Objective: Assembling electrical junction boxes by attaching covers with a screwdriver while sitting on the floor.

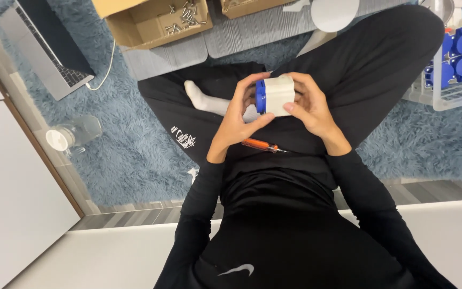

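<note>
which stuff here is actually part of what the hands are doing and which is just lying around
In use:
white and blue socket box, held by left hand and right hand
orange screwdriver on the lap
cardboard box of screws
crate of blue sockets

Lying about:
laptop
glass jar

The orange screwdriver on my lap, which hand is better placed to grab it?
Probably the left hand. Its wrist sits just above the orange screwdriver, handle end nearest. The right hand wraps more of the white and blue socket block, so it could keep holding it.
</note>
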